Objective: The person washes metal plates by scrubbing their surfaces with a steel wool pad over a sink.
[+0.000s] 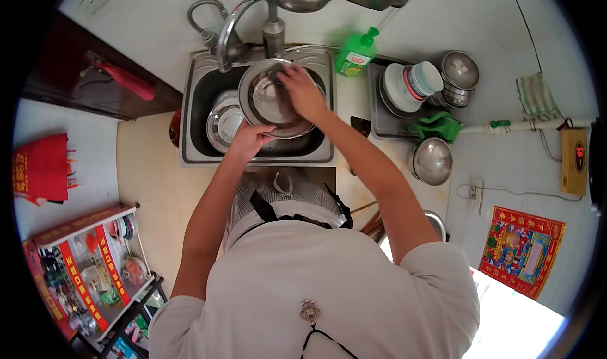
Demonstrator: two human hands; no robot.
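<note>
In the head view, the left hand (pixel 248 141) grips the bowl's (pixel 272 98) rim, apparently steadying it over the sink (pixel 258 163) while the right hand (pixel 304 92) presses inside. Blur hides whether those fingers hold anything. Below the hands, the bowl partly covers another dish (pixel 224 123).

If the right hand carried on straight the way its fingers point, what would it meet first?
Probably the far inner wall of the metal bowl that the right hand is reaching into, then the tap beyond. Depth is unclear; the fingers may already touch the bowl.
</note>
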